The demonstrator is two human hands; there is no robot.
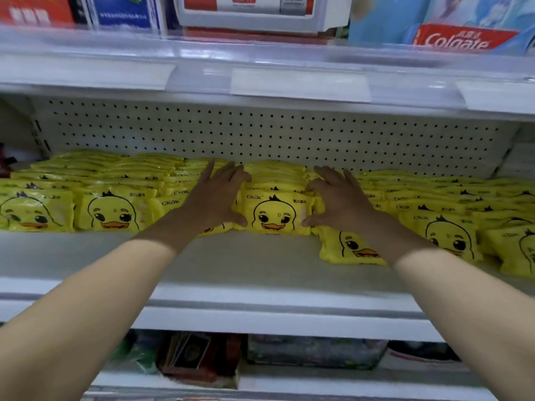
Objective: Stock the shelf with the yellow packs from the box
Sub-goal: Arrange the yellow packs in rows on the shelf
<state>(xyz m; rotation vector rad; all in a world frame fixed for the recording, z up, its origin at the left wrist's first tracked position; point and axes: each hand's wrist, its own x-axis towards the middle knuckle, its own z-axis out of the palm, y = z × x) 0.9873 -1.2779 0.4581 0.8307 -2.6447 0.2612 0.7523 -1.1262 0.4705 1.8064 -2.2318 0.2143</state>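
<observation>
Left hand (215, 195), right hand (338, 198) flat-fingered, squeezing middle row of soft yellow duck-face plastic packs (276, 212) from both sides on white metal shelf (246, 256). Guess: squaring it up. Box nowhere in shot.

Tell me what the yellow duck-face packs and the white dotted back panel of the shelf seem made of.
Yellow duck-face packs: soft glossy plastic film, judging by bright glints and wrinkled, crimped edges. White dotted back panel: probably painted sheet metal, matte, with even rows of punched holes; could be another board.
</observation>
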